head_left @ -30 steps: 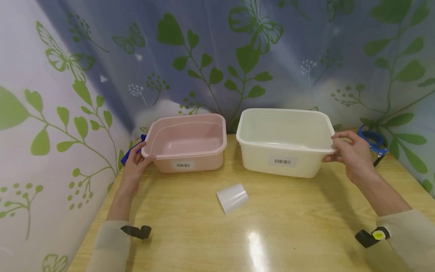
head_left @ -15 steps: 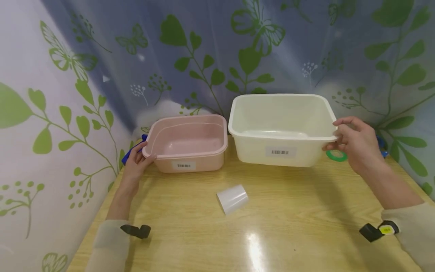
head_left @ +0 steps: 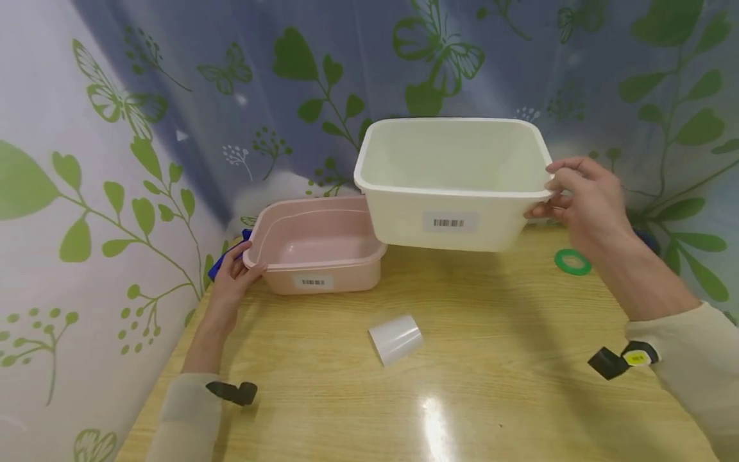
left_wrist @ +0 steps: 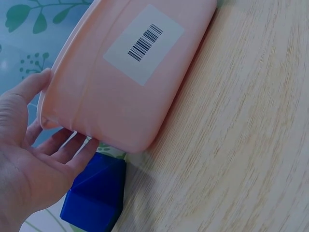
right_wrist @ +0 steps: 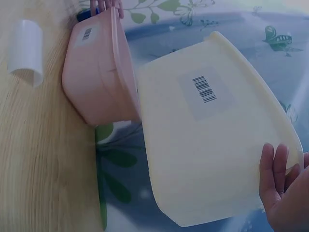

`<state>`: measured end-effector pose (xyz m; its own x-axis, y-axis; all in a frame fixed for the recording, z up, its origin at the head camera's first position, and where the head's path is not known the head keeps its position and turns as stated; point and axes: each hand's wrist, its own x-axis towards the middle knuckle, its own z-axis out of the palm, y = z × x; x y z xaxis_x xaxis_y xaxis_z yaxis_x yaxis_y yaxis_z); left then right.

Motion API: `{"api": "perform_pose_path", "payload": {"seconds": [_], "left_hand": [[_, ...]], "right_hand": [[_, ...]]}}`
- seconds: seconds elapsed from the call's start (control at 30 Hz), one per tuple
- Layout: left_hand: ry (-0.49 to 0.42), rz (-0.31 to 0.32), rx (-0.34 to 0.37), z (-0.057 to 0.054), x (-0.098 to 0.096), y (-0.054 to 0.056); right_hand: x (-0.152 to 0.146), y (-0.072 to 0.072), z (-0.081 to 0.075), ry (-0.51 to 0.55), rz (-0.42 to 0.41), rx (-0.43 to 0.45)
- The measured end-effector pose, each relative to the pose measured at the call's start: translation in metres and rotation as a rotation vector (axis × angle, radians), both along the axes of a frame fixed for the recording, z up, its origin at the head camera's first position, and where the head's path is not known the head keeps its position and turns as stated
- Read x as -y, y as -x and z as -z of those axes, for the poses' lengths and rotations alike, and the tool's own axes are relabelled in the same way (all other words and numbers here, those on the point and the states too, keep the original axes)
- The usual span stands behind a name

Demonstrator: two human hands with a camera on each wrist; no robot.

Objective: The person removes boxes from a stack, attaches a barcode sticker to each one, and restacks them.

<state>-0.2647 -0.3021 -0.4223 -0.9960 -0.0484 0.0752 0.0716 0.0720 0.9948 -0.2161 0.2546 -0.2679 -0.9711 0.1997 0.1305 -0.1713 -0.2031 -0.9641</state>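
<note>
At the left of the head view a pink plastic basin with a barcode label stands on the table. My left hand grips its near-left rim corner, the thumb on the rim and the fingers under it. A larger white plastic basin, also labelled with a barcode, hangs in the air, its left end over the pink basin's right edge. My right hand holds it by the right rim, fingers below the lip. The right wrist view shows the white basin tilted beside the pink basin.
A white, curved, glossy piece lies on the wooden table in front of the basins. A green ring is at the right. A blue faceted object stands behind my left hand. A patterned curtain hangs at the back.
My right hand has lifted the white basin off the table and moved it up and left toward the pink one, uncovering the green ring. My left hand keeps its hold.
</note>
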Motion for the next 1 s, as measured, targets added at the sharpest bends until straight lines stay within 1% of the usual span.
{"api": "perform_pose_path", "payload": {"seconds": [0.2,0.33,0.5,0.63,0.8,1.0], "left_hand": [[-0.010,0.006,-0.007,-0.001,-0.001,0.001],[-0.009,-0.004,-0.010,0.000,0.000,0.002],[0.000,-0.006,-0.005,0.001,0.001,0.003],[0.013,-0.003,0.002,0.002,0.003,0.003],[0.026,0.006,0.001,0.001,0.004,0.002],[0.032,0.025,0.001,-0.001,0.004,0.003]], "right_hand": [[0.029,0.008,-0.011,-0.037,-0.027,-0.005],[0.052,0.017,-0.017,-0.040,-0.054,-0.006],[0.081,0.029,-0.022,-0.037,-0.029,0.005],[0.104,0.039,-0.022,-0.003,-0.033,0.006],[0.132,0.051,-0.019,0.042,-0.085,-0.001],[0.162,0.060,-0.015,0.058,-0.115,0.012]]}}
